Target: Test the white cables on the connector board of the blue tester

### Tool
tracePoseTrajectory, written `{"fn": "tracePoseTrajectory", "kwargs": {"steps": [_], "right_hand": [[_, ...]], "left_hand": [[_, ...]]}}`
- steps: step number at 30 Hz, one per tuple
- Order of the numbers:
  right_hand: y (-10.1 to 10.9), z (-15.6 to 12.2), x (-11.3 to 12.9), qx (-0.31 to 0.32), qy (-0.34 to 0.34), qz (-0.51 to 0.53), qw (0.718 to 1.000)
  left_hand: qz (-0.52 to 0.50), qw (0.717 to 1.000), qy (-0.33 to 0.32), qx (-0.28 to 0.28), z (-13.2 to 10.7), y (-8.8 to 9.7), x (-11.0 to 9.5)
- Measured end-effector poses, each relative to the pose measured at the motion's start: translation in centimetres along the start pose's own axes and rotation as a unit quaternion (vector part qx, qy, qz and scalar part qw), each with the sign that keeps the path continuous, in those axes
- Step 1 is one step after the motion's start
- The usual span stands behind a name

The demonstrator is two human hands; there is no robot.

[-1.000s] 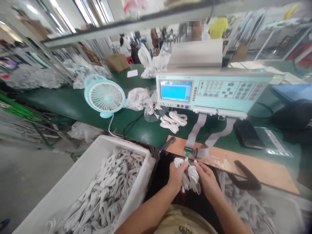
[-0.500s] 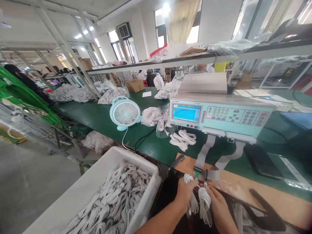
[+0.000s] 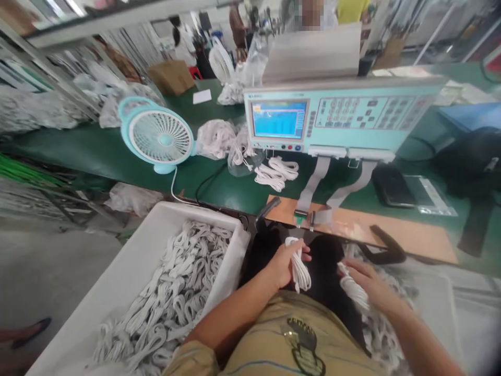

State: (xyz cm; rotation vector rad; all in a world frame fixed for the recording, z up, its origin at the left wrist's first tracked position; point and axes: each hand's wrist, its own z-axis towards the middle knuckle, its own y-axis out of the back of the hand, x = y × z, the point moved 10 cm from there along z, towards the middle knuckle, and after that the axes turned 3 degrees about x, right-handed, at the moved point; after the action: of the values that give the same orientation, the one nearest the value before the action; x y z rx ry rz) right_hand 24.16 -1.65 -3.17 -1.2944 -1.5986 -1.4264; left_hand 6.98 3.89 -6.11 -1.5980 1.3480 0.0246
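My left hand (image 3: 287, 263) is closed around a coiled white cable (image 3: 300, 272), which hangs down over my lap. Further right, my right hand (image 3: 366, 282) grips another white cable bundle (image 3: 353, 292) above a bin at my right side. Both hands are apart from the two connector ends, a green board (image 3: 299, 220) and a dark connector (image 3: 312, 219), at the front edge of a wooden board (image 3: 422, 237). Grey ribbon cables (image 3: 314, 183) run from these to a pale-blue tester (image 3: 344, 112) with a lit screen.
A white bin (image 3: 113, 271) full of coiled cables stands at my left. A light bin (image 3: 430, 297) with cables is at my right. On the green table are a fan (image 3: 164, 138), loose cable coils (image 3: 276, 172), bagged cables (image 3: 217, 137) and a black phone (image 3: 392, 185). A clamp (image 3: 268, 209) juts out.
Both hands have drawn back from the connectors, each with a cable bundle. The right hand has moved out to the right. The view has tilted down.
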Motion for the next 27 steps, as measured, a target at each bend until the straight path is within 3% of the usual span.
{"fn": "tracePoseTrajectory", "kwargs": {"steps": [1, 3, 5, 8, 11, 14, 17, 20, 23, 25, 27], "right_hand": [[1.4, -0.8, -0.9, 0.023, 0.005, -0.121, 0.992], [5.0, -2.3, -1.3, -0.050, 0.031, -0.324, 0.944], [4.9, -3.7, 0.9, -0.093, 0.117, -0.401, 0.904], [-1.7, -5.3, 5.6, 0.006, 0.288, -0.355, 0.889], [-8.1, -5.9, 8.3, 0.082, 0.360, -0.409, 0.835], [-11.3, -6.0, 8.0, 0.146, 0.389, -0.444, 0.794], [-12.1, -6.6, 6.5, 0.192, 0.424, -0.433, 0.772], [-11.3, -6.2, 5.2, 0.178, 0.420, -0.405, 0.792], [-9.6, -4.9, 4.3, 0.122, 0.373, -0.341, 0.854], [-8.3, -3.9, 3.8, 0.078, 0.328, -0.273, 0.901], [-7.6, -2.9, 3.7, 0.042, 0.302, -0.217, 0.927]], "left_hand": [[-0.023, 0.999, 0.024, 0.008, -0.1, 0.1, 0.5], [-0.052, 0.996, 0.065, 0.034, 0.0, -0.1, 1.6], [-0.037, 0.992, 0.098, 0.065, 0.2, -0.8, 2.8], [0.029, 0.986, 0.120, 0.109, 0.7, -2.0, 4.3], [0.070, 0.971, 0.173, 0.147, 0.6, -2.7, 6.3], [0.073, 0.951, 0.252, 0.165, 0.0, -2.1, 8.5], [0.080, 0.946, 0.262, 0.176, -0.6, -1.3, 9.4], [0.119, 0.953, 0.215, 0.175, -1.1, -0.9, 9.1], [0.259, 0.945, 0.111, 0.166, -1.7, -0.8, 7.2], [0.382, 0.911, -0.003, 0.156, -2.0, -1.3, 4.7], [0.466, 0.866, -0.129, 0.127, -2.4, -2.1, 1.7]]}}
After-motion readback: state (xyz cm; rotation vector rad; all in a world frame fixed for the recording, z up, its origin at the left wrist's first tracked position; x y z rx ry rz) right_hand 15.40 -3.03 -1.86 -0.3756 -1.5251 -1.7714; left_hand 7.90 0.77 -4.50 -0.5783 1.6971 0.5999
